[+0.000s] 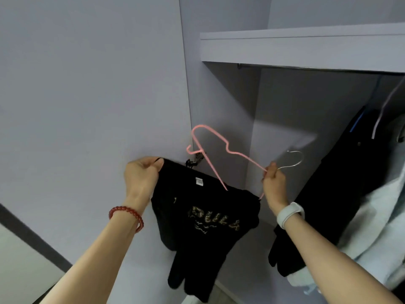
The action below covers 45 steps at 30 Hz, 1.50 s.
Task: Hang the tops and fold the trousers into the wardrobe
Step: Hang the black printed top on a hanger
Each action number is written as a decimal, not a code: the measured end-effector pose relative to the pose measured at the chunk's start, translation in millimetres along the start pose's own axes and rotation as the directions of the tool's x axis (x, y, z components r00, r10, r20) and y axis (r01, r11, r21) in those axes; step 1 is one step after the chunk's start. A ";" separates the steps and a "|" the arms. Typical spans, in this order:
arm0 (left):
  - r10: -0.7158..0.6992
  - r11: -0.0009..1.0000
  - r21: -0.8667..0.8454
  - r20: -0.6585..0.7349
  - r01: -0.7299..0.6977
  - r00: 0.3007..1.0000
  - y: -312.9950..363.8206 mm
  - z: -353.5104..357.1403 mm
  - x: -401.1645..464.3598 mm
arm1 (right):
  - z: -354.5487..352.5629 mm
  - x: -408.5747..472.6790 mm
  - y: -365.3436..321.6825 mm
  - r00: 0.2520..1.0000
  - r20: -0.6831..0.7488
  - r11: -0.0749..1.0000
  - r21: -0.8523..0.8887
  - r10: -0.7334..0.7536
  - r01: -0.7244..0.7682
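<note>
1. The left hand [142,176] pinches the collar edge of a black top [206,218], fingers curled round the cloth.
2. The right hand [274,183] grips a pink hanger [228,151] at its neck; one arm of the hanger dips into the top's collar.
3. The top hangs between both hands, before the open wardrobe [285,47], below its rail [306,68].
4. Dark clothes [341,183] hang at the right, seemingly with a pale garment [381,227] beside them.
</note>
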<state>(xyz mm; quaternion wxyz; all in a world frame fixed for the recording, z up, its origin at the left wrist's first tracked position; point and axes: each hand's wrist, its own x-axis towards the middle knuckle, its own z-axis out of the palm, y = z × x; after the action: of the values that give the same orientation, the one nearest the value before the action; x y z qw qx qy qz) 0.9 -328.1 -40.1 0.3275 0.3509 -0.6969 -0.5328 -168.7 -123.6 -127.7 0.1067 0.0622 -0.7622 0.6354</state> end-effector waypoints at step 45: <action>0.053 0.997 0.047 0.125 -0.059 0.991 -23.1 39.3 11.7 | -23.7 -6.9 -8.5 0.944 0.021 0.871 -0.380 -0.329 0.312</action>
<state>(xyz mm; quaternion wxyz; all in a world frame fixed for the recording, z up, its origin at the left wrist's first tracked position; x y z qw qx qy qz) -34.8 -322.0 -70.1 0.2896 0.3058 -0.7385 -0.5265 -158.1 -102.1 -117.2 0.2375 0.1520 -0.8468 0.4511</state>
